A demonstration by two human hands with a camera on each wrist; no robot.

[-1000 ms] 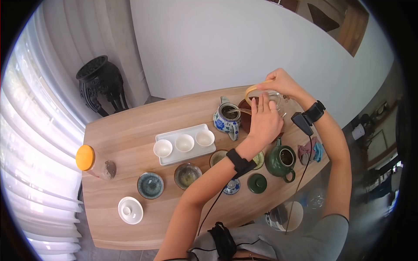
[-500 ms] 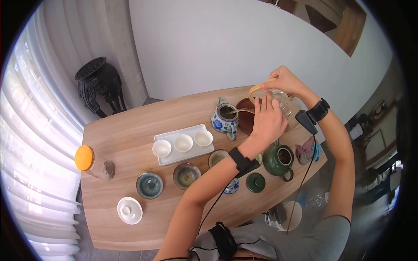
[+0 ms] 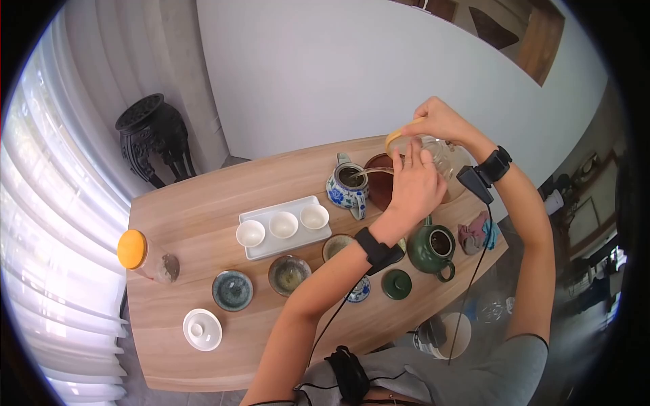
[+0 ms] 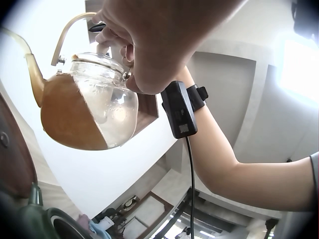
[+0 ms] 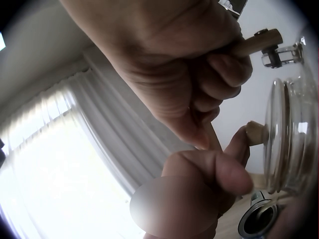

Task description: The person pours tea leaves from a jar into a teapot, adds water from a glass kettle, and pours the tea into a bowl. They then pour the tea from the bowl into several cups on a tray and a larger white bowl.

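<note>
My right hand (image 3: 440,122) grips the pale wooden handle (image 4: 64,37) of a glass teapot (image 4: 87,112) partly filled with brown tea. That teapot is raised and tilted, its spout (image 3: 378,170) reaching the open mouth of a blue-and-white porcelain teapot (image 3: 344,193). With fingers mostly extended, my left hand (image 3: 416,189) is at the glass lid (image 5: 273,139), one fingertip touching its wooden knob (image 5: 255,133). In the head view the left hand hides part of the glass teapot. Liquid shows inside the porcelain teapot's mouth.
A brown round tray (image 3: 379,193) lies under the pouring. Nearby stand a green teapot (image 3: 423,254), its lid (image 3: 397,284) and bunched cloths (image 3: 474,237). Leftward are a white tray (image 3: 271,253) with three cups, several bowls, a white lid (image 3: 203,330) and a yellow-capped jar (image 3: 133,249).
The head view has shifted slightly. Both hands stay at the glass teapot, which remains tilted with its spout over the porcelain teapot.
</note>
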